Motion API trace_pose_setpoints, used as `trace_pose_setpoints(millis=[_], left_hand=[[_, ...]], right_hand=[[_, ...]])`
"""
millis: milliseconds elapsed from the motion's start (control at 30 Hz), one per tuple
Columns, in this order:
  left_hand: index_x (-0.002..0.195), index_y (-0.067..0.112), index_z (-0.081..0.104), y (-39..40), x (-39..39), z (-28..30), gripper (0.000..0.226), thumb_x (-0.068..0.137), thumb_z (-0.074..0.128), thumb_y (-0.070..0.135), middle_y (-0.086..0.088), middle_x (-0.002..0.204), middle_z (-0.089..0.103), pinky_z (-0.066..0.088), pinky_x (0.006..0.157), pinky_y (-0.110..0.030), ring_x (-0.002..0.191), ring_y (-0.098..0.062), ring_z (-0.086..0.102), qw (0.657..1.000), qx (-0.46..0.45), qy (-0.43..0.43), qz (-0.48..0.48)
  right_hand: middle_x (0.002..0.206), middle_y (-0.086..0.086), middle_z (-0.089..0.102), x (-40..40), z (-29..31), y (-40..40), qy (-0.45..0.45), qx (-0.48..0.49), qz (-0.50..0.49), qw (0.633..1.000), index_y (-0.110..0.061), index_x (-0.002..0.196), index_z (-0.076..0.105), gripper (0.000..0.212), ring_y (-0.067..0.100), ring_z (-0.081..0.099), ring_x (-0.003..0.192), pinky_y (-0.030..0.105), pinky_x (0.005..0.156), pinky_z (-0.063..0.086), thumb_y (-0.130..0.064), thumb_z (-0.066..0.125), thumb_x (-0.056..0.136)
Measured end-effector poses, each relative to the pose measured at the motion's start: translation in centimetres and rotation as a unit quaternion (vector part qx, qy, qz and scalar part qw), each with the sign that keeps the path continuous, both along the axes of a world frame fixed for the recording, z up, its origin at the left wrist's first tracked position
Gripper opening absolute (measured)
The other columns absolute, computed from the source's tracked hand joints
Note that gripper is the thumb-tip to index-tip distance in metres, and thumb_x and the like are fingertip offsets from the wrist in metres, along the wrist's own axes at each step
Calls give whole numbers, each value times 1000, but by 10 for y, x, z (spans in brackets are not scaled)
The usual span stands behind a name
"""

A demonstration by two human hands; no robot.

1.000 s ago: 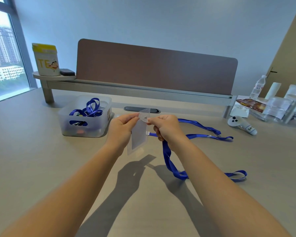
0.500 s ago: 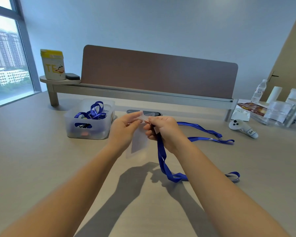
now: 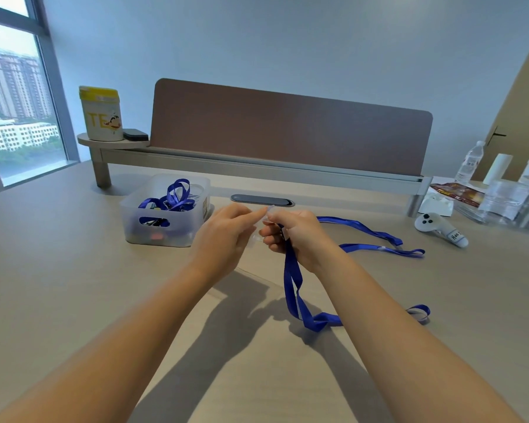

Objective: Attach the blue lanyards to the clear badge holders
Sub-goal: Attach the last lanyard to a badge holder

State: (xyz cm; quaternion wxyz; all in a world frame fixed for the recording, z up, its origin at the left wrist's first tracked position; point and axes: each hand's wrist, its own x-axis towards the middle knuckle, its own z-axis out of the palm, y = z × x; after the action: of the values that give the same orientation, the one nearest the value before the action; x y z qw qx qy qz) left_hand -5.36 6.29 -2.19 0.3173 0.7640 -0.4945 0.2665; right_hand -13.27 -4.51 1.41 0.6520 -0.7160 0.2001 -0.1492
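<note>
Both hands meet above the middle of the table. My left hand (image 3: 226, 236) pinches the top edge of a clear badge holder (image 3: 256, 238), which is mostly hidden between the hands. My right hand (image 3: 297, 233) grips the clip end of a blue lanyard (image 3: 292, 288); the strap hangs down from the fist and curls on the table. The clip sits right at the holder's top, and the fingers hide the joint. A second blue lanyard (image 3: 376, 238) lies flat on the table to the right.
A translucent bin (image 3: 162, 222) with several blue lanyards stands at the left. A white controller (image 3: 440, 228), clear plastic packets (image 3: 507, 199) and a water bottle (image 3: 470, 161) crowd the right. A brown divider (image 3: 287, 126) on a rail runs behind, with a yellow-lidded canister (image 3: 100, 112) on its end shelf.
The hands have drawn closer together. The badge holder, which hung in plain view between them, is now tucked mostly behind the fingers, and the lanyard strap hangs more steeply from my right fist.
</note>
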Motion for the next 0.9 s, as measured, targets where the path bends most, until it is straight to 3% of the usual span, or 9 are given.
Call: trace_pose_setpoints(millis=[100, 167, 267, 400, 533, 700, 900], left_hand=[[129, 13, 48, -1, -3, 6, 41, 89, 52, 11, -11, 119, 59, 44, 88, -27, 105, -21, 55, 979, -13, 195, -52], [130, 13, 47, 0, -4, 13, 39, 90, 49, 12, -8, 114, 58, 43, 88, -25, 102, -14, 52, 939, -23, 328, -105], [122, 9, 53, -2, -5, 22, 32, 92, 44, 14, 0, 101, 57, 46, 79, -22, 95, -14, 53, 906, -48, 407, -104], [101, 2, 62, -4, -4, 26, 22, 90, 49, 15, 2, 78, 58, 47, 68, -18, 81, -17, 57, 902, -57, 421, -75], [95, 2, 65, -4, -1, 27, 18, 89, 52, 13, 3, 70, 57, 45, 64, -17, 68, -11, 54, 918, -47, 390, -53], [101, 2, 63, -3, -2, 31, 22, 88, 52, 17, -4, 88, 59, 45, 70, -21, 82, -16, 54, 960, 2, 279, 5], [103, 2, 60, -1, -4, 31, 24, 90, 49, 19, -14, 103, 65, 45, 78, -24, 83, -16, 53, 974, 32, 223, 24]], right_hand=[[60, 2, 59, 2, -3, -2, -8, -14, 5, 1000, -11, 70, 57, 22, 10, 54, 51, 19, 53, 48, -10, 49, 91], [58, 0, 60, 3, -4, -3, -15, -52, 13, 998, -11, 70, 58, 23, 6, 55, 45, 14, 48, 49, -9, 48, 91], [64, 0, 60, 4, -5, -3, -13, -119, 21, 993, -13, 74, 61, 23, 6, 55, 53, 11, 49, 48, -11, 47, 92], [67, -1, 59, 7, -6, 0, -23, -180, 18, 983, 3, 95, 63, 21, 8, 54, 59, 17, 59, 46, -12, 49, 92], [68, -1, 58, 6, -9, 6, -38, -234, 13, 971, 5, 96, 63, 21, 8, 53, 61, 20, 62, 46, -10, 49, 91], [84, 7, 62, 6, -13, 13, -56, -318, -23, 946, 1, 96, 62, 20, 21, 60, 79, 40, 80, 54, -13, 48, 91], [69, -9, 52, 7, -16, 17, -66, -332, -36, 940, 0, 99, 60, 23, 15, 54, 79, 39, 82, 53, -17, 45, 94]])
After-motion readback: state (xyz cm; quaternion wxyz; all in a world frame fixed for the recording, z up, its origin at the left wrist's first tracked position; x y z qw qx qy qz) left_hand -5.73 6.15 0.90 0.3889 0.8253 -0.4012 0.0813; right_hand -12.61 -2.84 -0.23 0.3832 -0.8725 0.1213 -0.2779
